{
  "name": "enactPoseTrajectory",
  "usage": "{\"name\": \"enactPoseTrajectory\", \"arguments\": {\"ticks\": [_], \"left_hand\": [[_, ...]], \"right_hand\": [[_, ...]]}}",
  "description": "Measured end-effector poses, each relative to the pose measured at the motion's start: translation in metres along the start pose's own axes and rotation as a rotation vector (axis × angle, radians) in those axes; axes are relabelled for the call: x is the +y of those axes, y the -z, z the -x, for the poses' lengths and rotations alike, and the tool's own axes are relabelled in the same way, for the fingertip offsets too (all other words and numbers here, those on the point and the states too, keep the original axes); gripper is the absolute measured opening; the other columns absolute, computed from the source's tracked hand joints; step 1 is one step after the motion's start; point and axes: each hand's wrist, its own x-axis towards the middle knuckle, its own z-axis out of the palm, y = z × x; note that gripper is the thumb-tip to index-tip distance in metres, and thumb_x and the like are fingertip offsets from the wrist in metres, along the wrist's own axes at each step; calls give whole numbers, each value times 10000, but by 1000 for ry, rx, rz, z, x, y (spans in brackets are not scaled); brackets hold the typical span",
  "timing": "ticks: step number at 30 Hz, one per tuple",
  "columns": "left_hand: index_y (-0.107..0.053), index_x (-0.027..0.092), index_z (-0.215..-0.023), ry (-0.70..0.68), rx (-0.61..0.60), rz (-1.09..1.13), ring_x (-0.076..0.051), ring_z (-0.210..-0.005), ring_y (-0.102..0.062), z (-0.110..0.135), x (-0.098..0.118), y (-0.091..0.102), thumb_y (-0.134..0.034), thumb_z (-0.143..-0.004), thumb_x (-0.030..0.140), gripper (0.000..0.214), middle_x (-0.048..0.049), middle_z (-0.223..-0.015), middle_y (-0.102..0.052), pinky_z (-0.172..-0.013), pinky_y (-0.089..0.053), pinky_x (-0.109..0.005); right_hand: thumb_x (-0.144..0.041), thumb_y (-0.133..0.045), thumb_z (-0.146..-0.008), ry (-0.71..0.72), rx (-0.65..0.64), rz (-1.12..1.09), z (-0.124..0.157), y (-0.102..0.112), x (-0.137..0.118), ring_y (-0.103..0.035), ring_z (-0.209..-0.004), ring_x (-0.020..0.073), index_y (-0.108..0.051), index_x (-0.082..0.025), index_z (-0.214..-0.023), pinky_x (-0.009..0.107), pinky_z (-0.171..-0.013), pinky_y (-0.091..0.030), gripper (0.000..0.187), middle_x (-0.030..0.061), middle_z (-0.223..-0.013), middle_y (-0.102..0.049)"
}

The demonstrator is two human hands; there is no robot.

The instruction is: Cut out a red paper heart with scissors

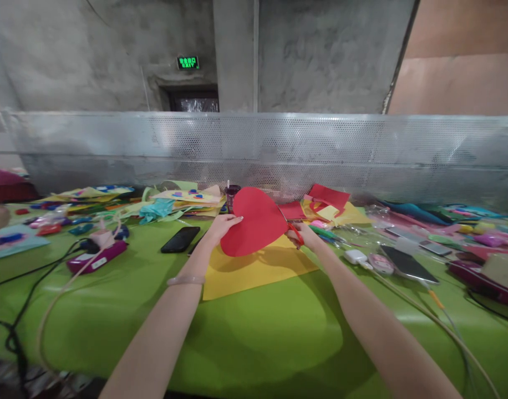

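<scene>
My left hand point(221, 226) pinches the left edge of a red paper heart point(254, 220) and holds it up above a yellow paper sheet point(254, 269) on the green table point(258, 338). My right hand point(301, 235) is closed round red-handled scissors point(294, 231), whose blades meet the heart's right edge. A pale bracelet point(186, 280) sits on my left wrist.
A black phone point(180, 239) lies left of the heart. More phones point(406, 263), a white charger point(354, 256), cables and a magenta case point(96, 257) lie at both sides. Coloured paper scraps point(187, 199) and red sheets point(326, 197) crowd the back edge before a perforated metal barrier point(279, 149).
</scene>
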Motion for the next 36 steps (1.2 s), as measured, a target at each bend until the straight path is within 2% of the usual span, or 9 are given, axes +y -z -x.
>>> {"name": "enactPoseTrajectory", "arguments": {"ticks": [10,15,23,36], "left_hand": [[-717,172,-711,-24,8,-26,-221,-707,-660,-2,0,2,-769,-536,459,340,-41,-726,-727,-630,-488,-289],[-710,171,-691,-20,-12,-12,-215,-678,-656,0,0,1,-774,-530,461,338,-41,-712,-725,-614,-490,-287],[-711,174,-751,3,-22,40,-229,-710,-671,0,1,0,-762,-544,484,377,-53,-749,-734,-668,-515,-320],[-707,169,-719,-9,-10,1,-226,-714,-667,0,2,0,-763,-546,474,354,-51,-742,-731,-666,-505,-312]], "right_hand": [[-271,-585,-648,-5,25,12,-3,1,2,-403,-333,74,-476,-179,-567,194,-330,-358,164,-68,-392,-421],[-285,-538,-672,13,67,-16,-2,1,0,-390,-348,73,-438,-193,-574,195,-344,-364,167,-65,-404,-418],[-286,-578,-651,4,4,-28,4,1,-8,-365,-359,66,-455,-184,-603,190,-349,-349,167,-68,-417,-412],[-290,-557,-650,0,9,-21,3,-2,-7,-370,-358,72,-463,-186,-605,190,-336,-353,148,-64,-402,-408]]}}
